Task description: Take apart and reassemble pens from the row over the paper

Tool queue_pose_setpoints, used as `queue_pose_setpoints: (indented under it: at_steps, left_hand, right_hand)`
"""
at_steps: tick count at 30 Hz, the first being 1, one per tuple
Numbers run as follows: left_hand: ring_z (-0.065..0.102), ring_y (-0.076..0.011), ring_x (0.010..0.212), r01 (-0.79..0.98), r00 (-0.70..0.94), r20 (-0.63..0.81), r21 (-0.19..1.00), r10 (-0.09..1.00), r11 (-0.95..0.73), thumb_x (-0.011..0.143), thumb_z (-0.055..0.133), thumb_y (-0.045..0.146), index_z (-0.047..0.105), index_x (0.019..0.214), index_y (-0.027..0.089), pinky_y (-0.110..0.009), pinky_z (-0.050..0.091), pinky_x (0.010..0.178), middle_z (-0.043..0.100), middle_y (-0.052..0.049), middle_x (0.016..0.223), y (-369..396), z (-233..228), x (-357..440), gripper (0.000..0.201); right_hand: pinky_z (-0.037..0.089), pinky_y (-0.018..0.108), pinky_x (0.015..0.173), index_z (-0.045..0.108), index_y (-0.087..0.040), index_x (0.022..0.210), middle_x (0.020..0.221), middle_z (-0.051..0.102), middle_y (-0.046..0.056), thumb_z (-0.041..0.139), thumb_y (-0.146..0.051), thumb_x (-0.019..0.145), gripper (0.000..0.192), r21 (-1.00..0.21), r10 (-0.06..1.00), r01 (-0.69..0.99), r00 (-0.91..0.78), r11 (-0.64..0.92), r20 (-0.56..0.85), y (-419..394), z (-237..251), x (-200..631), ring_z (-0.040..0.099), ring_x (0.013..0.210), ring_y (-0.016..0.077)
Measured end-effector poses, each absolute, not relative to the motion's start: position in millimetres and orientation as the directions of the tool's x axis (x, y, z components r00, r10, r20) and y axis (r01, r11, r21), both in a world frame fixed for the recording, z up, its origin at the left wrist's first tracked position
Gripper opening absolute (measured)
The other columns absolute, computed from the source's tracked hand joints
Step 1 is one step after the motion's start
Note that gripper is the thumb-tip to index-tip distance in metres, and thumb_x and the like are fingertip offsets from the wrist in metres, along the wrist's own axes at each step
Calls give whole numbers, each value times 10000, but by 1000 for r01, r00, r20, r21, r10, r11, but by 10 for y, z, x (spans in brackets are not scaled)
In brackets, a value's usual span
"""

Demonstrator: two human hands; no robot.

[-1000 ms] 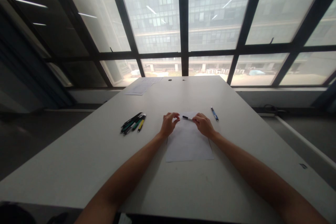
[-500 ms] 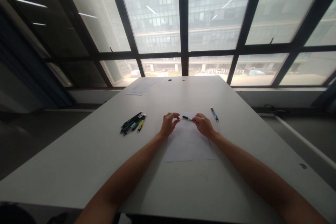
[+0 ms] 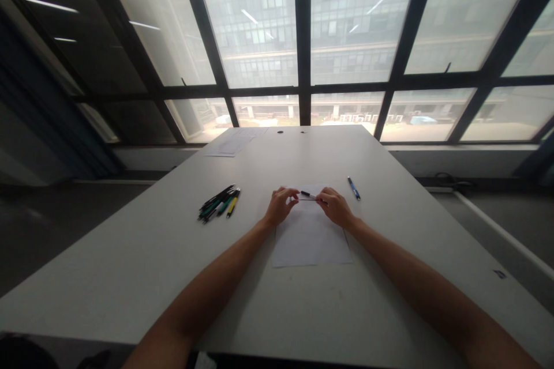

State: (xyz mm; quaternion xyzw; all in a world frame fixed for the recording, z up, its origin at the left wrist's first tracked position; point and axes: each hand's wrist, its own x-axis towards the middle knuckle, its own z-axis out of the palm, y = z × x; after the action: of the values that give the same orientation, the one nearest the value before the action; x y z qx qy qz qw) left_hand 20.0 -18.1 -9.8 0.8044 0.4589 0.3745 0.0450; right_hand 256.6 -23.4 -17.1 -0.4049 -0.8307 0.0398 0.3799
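Observation:
Over the top part of a white sheet of paper [image 3: 310, 242], both my hands are close together. My left hand [image 3: 280, 206] is curled, its thumb and fingertips at one end of a thin dark rod that looks like a pen refill [image 3: 308, 200]. The other end of this rod runs to the fingers of my right hand [image 3: 334, 206]. That hand is closed on a pen [image 3: 306, 193], whose black end points left towards my left fingertips. My right fingers hide the rest of the pen.
A pile of several black and green pens [image 3: 215, 203], with a yellow one [image 3: 233, 203], lies to the left. A blue pen [image 3: 354, 188] lies to the right. Printed sheets [image 3: 229, 143] rest at the white table's [image 3: 173, 277] far left. Windows stand beyond.
My left fingertips have shifted slightly right, towards the pen. The thin rod has moved a little nearer to me, apart from the pen. My right hand has barely moved.

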Motion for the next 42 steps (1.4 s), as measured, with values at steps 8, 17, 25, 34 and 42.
queue_pose_setpoints:
  at_steps: [8,17,25,34,42]
  left_hand:
    - [627,-194,915,668,349,573,402,741,-626,836,696,236,673,1050,230,-369,412,923,742,-21,923,-164,-131,191,215]
    - [628,-206,947,624,377,568,428,732,-654,846,674,229,680,1037,214,-360,449,900,735,-44,916,-158,-135,197,192]
    - [626,-188,904,589,392,596,423,701,-689,854,670,232,684,1032,219,-348,459,891,732,-29,888,-175,-128,206,180]
    - [617,-185,877,542,409,604,442,684,-715,833,689,213,683,1026,223,-343,482,858,724,-26,875,-167,-130,192,193]
    - [624,-169,867,516,182,629,593,756,-618,924,562,349,656,1061,212,-294,471,744,710,-46,954,-182,-69,168,216]
  right_hand:
    - [454,277,788,690,-219,868,898,639,42,598,-151,897,118,-365,665,596,-421,716,617,-227,-176,2557,581,866,171]
    - [441,254,744,692,-211,838,830,629,28,622,-143,870,103,-358,663,585,-467,728,585,-239,-170,2553,577,784,153]
    - [432,251,737,693,-203,834,832,632,32,611,-184,894,104,-352,669,594,-476,724,571,-245,-168,2549,572,768,148]
    - [425,246,723,701,-206,812,811,627,26,613,-173,889,121,-391,673,565,-474,727,567,-211,-201,2523,570,760,145]
    - [432,252,737,693,-205,814,827,635,32,597,-182,898,130,-394,667,559,-451,729,593,-218,-194,2535,577,784,151]
